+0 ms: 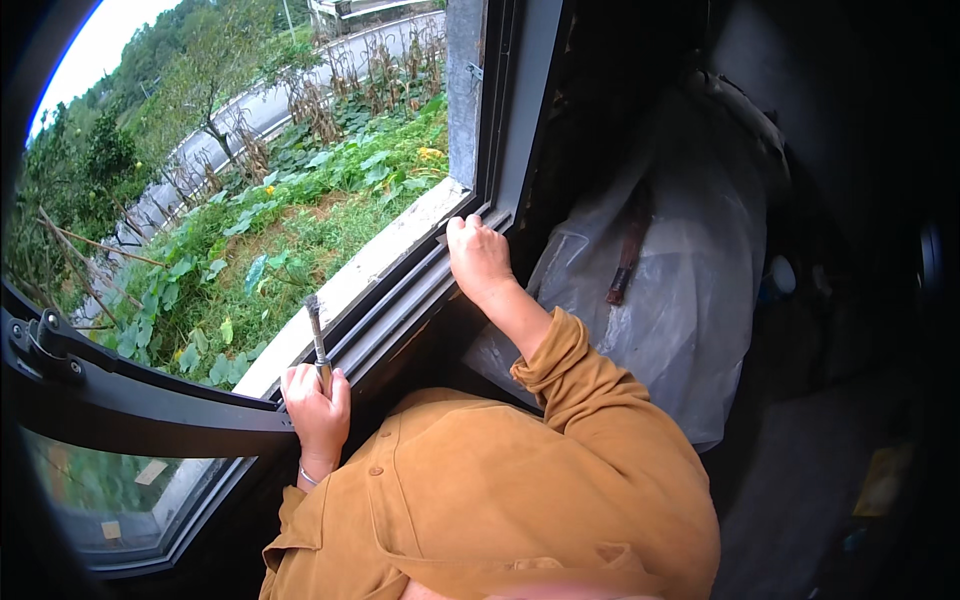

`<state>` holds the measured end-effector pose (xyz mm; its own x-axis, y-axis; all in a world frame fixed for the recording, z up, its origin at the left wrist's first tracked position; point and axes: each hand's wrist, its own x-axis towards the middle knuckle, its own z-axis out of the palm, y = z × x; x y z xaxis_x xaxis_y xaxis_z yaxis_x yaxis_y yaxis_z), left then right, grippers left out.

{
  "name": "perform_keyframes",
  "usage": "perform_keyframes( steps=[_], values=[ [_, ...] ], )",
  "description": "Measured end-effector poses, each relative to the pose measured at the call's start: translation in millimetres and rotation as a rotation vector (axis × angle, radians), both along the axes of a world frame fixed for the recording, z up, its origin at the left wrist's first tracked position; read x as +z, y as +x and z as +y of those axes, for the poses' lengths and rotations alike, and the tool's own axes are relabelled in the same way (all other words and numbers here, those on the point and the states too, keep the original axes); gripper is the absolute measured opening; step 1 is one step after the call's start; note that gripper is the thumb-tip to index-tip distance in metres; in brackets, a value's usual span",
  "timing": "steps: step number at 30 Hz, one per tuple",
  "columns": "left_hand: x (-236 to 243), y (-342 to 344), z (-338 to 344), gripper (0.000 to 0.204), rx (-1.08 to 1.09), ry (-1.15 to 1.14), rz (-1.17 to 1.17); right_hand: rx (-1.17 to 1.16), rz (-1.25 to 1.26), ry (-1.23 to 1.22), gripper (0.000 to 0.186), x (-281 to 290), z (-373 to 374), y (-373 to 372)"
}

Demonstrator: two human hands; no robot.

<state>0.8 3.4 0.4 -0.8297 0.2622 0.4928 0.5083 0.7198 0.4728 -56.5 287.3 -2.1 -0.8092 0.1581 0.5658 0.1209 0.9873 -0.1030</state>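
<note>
**Brush (pixel 318 345) in the left hand (pixel 318 412), right hand (pixel 480 258) at the far corner of the window track**

The brush stands above the lower track of the window frame (pixel 400 305), near its left end, with its dark bristles pointing up and away from the body. The left hand's fingers are wrapped around its handle. A thin bracelet (pixel 308 476) circles that wrist. Farther along the frame, close to the right corner, the right hand has its fingers curled in over the track. A small greyish edge shows beside the fingertips, but I cannot tell whether they grip it.

Just outside the track runs a pale ledge (pixel 415 225), which meets a grey post (pixel 464 95) at the corner. To the left, an open window sash (pixel 165 415) swings outward, two small beige patches on its glass. The person wears a mustard-brown shirt (pixel 480 490), the right sleeve rolled below the elbow.

To the right of the frame, a translucent plastic sheet (pixel 690 310) drapes in folds, with a dark reddish, slim object (pixel 628 255) on or under it; which, I cannot tell. Beyond the opening lie leafy green plants (pixel 310 230), dry stalks, trees and a grey road (pixel 195 150).
</note>
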Motion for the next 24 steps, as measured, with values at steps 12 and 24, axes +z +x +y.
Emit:
perform_keyframes(
  steps=[12, 24],
  values=[
    [0, 1, 2, 0.024, 0.005, 0.022, 0.005, -0.075, -0.074, 0.112, 0.006, -11, 20, -20],
    [3, 0, 2, 0.024, 0.003, 0.023, 0.004, -0.084, -0.114, 0.185, 0.006, -7, 13, -17]
  ],
)
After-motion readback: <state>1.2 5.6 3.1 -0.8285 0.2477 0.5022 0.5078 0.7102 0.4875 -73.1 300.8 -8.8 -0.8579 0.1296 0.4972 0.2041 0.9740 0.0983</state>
